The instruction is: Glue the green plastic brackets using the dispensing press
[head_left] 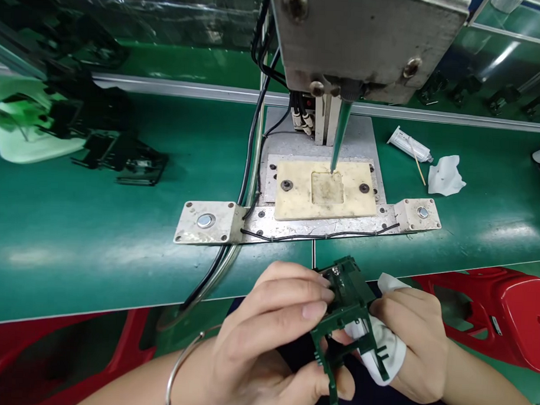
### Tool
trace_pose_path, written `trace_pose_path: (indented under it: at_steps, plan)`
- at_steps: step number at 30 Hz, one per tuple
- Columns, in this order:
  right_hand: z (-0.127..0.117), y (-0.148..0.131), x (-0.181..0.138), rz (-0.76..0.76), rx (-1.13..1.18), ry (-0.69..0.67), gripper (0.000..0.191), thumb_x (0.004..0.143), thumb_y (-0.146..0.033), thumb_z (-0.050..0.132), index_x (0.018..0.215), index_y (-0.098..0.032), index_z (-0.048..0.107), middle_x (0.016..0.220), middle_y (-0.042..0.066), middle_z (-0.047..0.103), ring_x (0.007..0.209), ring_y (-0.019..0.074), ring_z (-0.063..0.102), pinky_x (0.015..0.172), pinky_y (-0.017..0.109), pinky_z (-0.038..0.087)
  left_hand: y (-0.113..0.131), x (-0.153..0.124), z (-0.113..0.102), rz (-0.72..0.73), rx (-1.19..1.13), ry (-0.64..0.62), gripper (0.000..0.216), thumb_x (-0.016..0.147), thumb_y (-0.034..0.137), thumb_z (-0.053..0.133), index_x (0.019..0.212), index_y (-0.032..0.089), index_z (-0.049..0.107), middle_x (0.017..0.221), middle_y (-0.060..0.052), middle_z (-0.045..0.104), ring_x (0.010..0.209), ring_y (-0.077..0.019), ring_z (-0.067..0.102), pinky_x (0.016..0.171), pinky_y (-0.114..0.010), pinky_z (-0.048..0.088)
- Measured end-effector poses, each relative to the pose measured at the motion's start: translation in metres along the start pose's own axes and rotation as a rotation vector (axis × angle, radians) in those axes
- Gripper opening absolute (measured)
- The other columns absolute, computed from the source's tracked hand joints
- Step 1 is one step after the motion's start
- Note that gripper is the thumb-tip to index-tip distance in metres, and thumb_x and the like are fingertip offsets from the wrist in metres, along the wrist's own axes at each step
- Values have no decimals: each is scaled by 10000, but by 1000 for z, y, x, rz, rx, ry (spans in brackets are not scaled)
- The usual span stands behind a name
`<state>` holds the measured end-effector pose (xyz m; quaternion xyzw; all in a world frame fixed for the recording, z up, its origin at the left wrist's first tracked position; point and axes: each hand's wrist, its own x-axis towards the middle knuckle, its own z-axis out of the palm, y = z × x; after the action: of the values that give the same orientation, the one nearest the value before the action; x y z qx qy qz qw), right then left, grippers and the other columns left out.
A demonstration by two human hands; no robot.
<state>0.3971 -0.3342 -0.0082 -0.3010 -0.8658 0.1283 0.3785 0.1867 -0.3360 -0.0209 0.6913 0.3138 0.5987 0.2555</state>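
A dark green plastic frame part is held up in front of my body, past the bench edge. My left hand is closed around its left side, fingers on top and thumb beneath. My right hand grips a white cloth or tissue pressed against the part's right side; its fingertips are partly hidden. Beyond the hands stands a bench press with a cream fixture block, whose square recess sits under a thin green rod.
Two button boxes flank the press base. Cables run along its left. Several dark plastic parts and a pale green tray lie at left. A white syringe-like tube, a thin stick and crumpled tissue lie at right. Red stools stand below.
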Motion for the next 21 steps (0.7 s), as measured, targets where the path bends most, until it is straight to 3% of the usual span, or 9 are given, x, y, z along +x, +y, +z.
trace_pose_path:
  at_steps: [4, 9, 11, 15, 19, 21]
  plan:
    - [4, 1, 1, -21, -47, 28, 141, 951, -77, 546, 856, -160, 609, 621, -19, 470, 531, 148, 413, 509, 319, 242, -5, 9, 0, 11, -7, 7, 625, 826, 277, 881, 1381, 196, 604, 1009, -64, 730, 802, -234, 694, 767, -416, 633]
    - [19, -3, 5, 33, -48, 2, 421, 1074, -218, 412, 678, -198, 552, 617, 8, 513, 533, 154, 459, 505, 338, 282, -8, 13, 2, 40, 5, 5, 669, 807, 235, 878, 1408, 177, 590, 1060, -67, 706, 849, -226, 679, 772, -405, 635]
    - [21, -2, 6, 24, -84, 12, 434, 1085, -264, 413, 691, -188, 578, 621, 18, 520, 538, 162, 467, 500, 341, 280, -11, 13, 2, 30, 18, 30, 679, 798, 253, 882, 1410, 189, 595, 1056, -72, 707, 855, -238, 679, 764, -423, 635]
    - [20, 4, 3, -34, -95, 64, 171, 962, -106, 552, 816, -146, 633, 628, 9, 520, 548, 164, 485, 508, 322, 289, -14, 12, 2, 12, 7, 30, 680, 805, 236, 877, 1417, 171, 590, 1061, -73, 702, 894, -242, 683, 810, -414, 623]
    - [26, 7, -2, 27, -1, 92, 257, 929, -86, 530, 700, -199, 557, 628, -6, 485, 539, 149, 462, 527, 313, 301, -17, 10, 0, -19, -16, 23, 671, 787, 142, 865, 1394, 134, 577, 1090, -100, 695, 962, -260, 682, 839, -398, 603]
    - [31, 8, 0, 29, 27, 42, 316, 944, -111, 492, 645, -206, 519, 655, 11, 516, 553, 149, 477, 534, 307, 330, -19, 10, -1, -49, -17, 21, 668, 781, 104, 849, 1387, 134, 571, 1109, -115, 690, 986, -268, 673, 858, -397, 597]
